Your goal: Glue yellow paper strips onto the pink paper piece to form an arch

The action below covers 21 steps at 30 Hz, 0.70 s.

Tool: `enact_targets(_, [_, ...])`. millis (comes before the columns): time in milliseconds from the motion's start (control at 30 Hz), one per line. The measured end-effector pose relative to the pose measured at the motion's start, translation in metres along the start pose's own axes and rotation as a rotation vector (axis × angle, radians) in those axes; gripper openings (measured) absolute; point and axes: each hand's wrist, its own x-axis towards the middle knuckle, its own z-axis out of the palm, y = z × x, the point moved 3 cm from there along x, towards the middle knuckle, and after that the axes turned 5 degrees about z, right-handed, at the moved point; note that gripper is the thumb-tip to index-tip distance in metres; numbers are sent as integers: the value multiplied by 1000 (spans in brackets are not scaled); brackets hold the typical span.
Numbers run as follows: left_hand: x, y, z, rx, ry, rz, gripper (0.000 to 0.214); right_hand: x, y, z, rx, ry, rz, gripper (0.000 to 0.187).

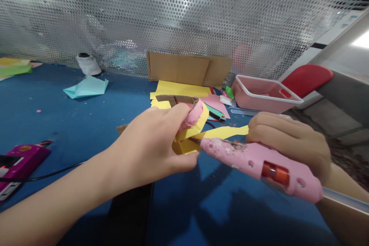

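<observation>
Grasping pink-and-yellow paper, left fingers sit beside the nozzle; right fingers clasp the pink glue gun

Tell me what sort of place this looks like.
Probably a craft workspace: the right hand holds a pink glue gun, yellow paper lies on the blue table, and a piece of cardboard stands behind that paper.

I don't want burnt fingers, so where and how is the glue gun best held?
Take the glue gun by its thick pink body, probably from the right, where the right hand is: the slim nozzle points left at the yellow paper, and a glue stick juts from the rear. Any handle is hidden.
</observation>
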Motion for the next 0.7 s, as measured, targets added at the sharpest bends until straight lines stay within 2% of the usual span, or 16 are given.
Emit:
enact_targets(467, [-1, -3, -2, -40, 14, -19, 35, -1, 2, 0, 51, 40, 13, 14])
enact_targets(633, [0, -4, -2, -78, 2, -58, 35, -2, 3, -2, 54, 78, -15, 19])
enact_targets(700, [1, -4, -1, -90, 1, -63, 35, -1, 1, -1, 15, 52, 22, 19])
